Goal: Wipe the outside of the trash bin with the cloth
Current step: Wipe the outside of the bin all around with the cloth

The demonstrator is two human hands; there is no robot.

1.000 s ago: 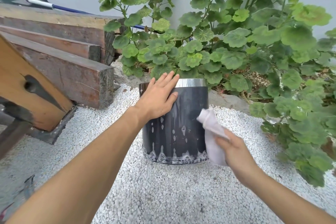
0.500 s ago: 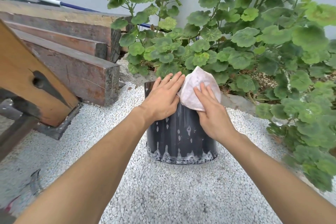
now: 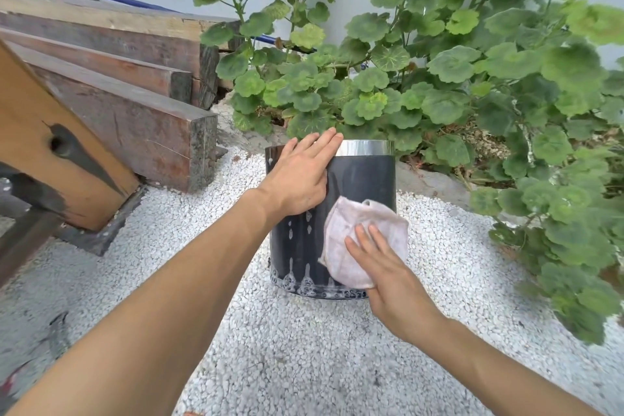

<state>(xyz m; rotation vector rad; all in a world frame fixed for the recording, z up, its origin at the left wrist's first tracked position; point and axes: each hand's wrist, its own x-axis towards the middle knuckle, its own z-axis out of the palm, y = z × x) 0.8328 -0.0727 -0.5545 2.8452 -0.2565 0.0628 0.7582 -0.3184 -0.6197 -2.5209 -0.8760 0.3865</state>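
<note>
Fingers (image 3: 363, 240) of the right hand (image 3: 388, 273) are laid straight and close together on the cloth (image 3: 341, 229), which is pressed flat against the near wall of the bin (image 3: 361, 175), low on its right side. Whether the thumb is tucked under the cloth's lower edge cannot be told. The pale, bunched cloth covers the wall from about mid-height almost to the base. The left hand (image 3: 300, 175) is spread flat on the upper left of the bin, its fingertips reaching the metal band (image 3: 368, 148) at the rim, so the bin appears to be steadied rather than gripped. The bin stands upright on white gravel (image 3: 287, 348) near the middle of the view, with a leafy plant (image 3: 439, 77) just behind and to the right, and stacked timbers (image 3: 118, 104) at the far left. Above the cloth the dark wall looks clean. To the cloth's left soapy streaks are seen, and foam (image 3: 304, 280) is gathered along the base. The step in hand is judged to be a wiping stroke over the right part of the near face, with the task well short of finished. Next, the stroke should be carried to the base so that the foam is taken off, and the cloth shifted left onto the streaked strip. For that the left hand will have to be moved, and the hidden far side will require the bin to be turned.
</note>
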